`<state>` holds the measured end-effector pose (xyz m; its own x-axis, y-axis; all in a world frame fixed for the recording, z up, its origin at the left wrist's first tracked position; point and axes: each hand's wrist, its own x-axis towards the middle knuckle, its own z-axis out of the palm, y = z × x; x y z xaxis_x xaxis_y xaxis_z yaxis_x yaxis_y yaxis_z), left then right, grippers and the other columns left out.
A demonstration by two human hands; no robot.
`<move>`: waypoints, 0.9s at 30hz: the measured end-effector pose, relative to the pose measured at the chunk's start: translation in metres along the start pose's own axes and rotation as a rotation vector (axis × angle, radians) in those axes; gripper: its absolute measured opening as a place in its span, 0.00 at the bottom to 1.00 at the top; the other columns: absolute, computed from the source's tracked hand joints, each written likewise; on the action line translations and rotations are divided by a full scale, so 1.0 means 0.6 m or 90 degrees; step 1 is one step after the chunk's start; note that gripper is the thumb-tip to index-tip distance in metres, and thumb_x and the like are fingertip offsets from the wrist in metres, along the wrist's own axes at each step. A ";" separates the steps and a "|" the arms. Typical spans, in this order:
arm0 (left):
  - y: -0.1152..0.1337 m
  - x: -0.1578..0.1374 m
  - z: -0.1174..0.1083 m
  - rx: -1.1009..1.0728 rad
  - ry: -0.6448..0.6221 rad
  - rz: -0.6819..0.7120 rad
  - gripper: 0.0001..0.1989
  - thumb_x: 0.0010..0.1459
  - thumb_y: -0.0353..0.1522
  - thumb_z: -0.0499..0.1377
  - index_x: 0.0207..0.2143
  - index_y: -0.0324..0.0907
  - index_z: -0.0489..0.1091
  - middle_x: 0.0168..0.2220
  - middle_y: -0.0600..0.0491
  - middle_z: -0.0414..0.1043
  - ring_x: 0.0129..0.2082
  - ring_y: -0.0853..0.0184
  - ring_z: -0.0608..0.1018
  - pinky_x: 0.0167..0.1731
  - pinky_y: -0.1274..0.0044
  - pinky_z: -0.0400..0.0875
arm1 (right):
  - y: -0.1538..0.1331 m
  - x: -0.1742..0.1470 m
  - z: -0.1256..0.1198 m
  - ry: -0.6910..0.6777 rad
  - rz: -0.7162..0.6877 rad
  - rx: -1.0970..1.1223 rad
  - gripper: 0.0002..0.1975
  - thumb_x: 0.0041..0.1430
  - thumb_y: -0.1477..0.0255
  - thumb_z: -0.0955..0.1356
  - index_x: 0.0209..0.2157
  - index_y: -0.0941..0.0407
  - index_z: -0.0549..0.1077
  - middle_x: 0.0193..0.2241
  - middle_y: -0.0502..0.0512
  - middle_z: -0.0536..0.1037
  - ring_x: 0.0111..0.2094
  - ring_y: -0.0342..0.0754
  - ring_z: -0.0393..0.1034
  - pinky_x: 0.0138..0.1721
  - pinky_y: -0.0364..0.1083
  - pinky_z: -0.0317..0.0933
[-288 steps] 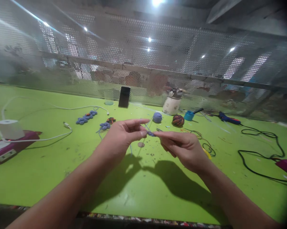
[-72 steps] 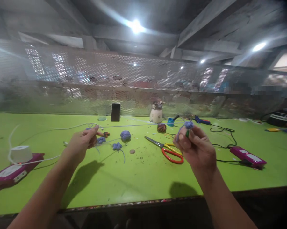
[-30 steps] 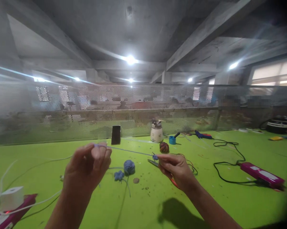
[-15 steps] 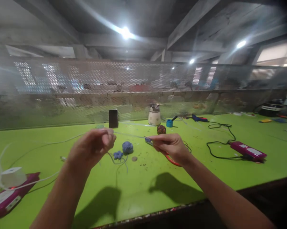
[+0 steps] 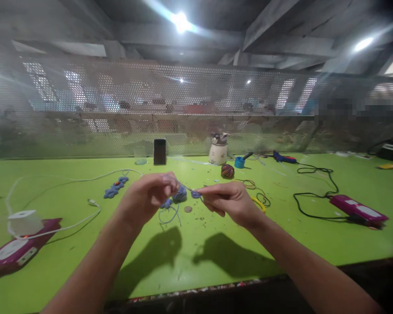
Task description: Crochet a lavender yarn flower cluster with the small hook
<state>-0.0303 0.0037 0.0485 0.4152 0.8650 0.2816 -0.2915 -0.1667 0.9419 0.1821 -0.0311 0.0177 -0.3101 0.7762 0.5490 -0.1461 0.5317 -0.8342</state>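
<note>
My left hand [image 5: 152,194] is closed, its fingertips pinching a thin blue yarn strand [image 5: 185,186]. That strand runs taut to my right hand [image 5: 230,198], whose thumb and fingers pinch a small blue crocheted piece [image 5: 195,195]. Just behind the hands, a ball of blue yarn [image 5: 180,193] lies on the table. Beside it a blue crocheted flower [image 5: 166,203] is partly covered by my left hand, with a loose yarn tail in front. A flat round disc [image 5: 188,209] lies below the gap between my hands.
The green table [image 5: 216,266] carries a blue crocheted strip [image 5: 115,187], a phone [image 5: 160,151], a bottle [image 5: 218,150], a multicoloured yarn ball [image 5: 227,171], a blue tape roll [image 5: 239,162] and a glue gun [image 5: 284,158]. Purple power strips [image 5: 360,210] with cords lie at both sides. A perforated screen [image 5: 189,96] stands behind.
My hands have come closer together, shortening the strand between them. The view has shifted, and the crocheted strip at left, hidden behind my left hand earlier, now shows.
</note>
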 end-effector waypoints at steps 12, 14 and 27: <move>-0.031 -0.016 0.035 -0.103 0.012 -0.062 0.25 0.43 0.24 0.67 0.47 0.45 0.76 0.38 0.49 0.77 0.38 0.64 0.75 0.34 0.75 0.68 | 0.037 -0.012 0.015 0.069 0.034 0.021 0.11 0.58 0.74 0.70 0.42 0.49 0.81 0.16 0.45 0.67 0.16 0.36 0.56 0.16 0.38 0.54; -0.039 -0.018 0.035 -0.078 0.031 -0.053 0.24 0.44 0.26 0.69 0.47 0.45 0.76 0.35 0.51 0.77 0.36 0.66 0.75 0.35 0.74 0.68 | 0.039 -0.015 0.015 0.089 0.039 0.005 0.12 0.58 0.74 0.70 0.42 0.49 0.81 0.16 0.45 0.68 0.16 0.36 0.57 0.17 0.38 0.54; -0.051 -0.029 0.041 -0.024 0.087 0.032 0.19 0.46 0.28 0.70 0.43 0.45 0.78 0.30 0.55 0.75 0.32 0.69 0.75 0.36 0.77 0.70 | 0.048 -0.031 0.013 0.105 0.037 -0.069 0.14 0.61 0.74 0.68 0.46 0.47 0.79 0.20 0.46 0.71 0.17 0.36 0.58 0.18 0.38 0.55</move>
<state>-0.0072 -0.0180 0.0192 0.2780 0.9130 0.2986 -0.3418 -0.1965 0.9190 0.1761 -0.0331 -0.0172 -0.1553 0.8466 0.5091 -0.0277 0.5114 -0.8589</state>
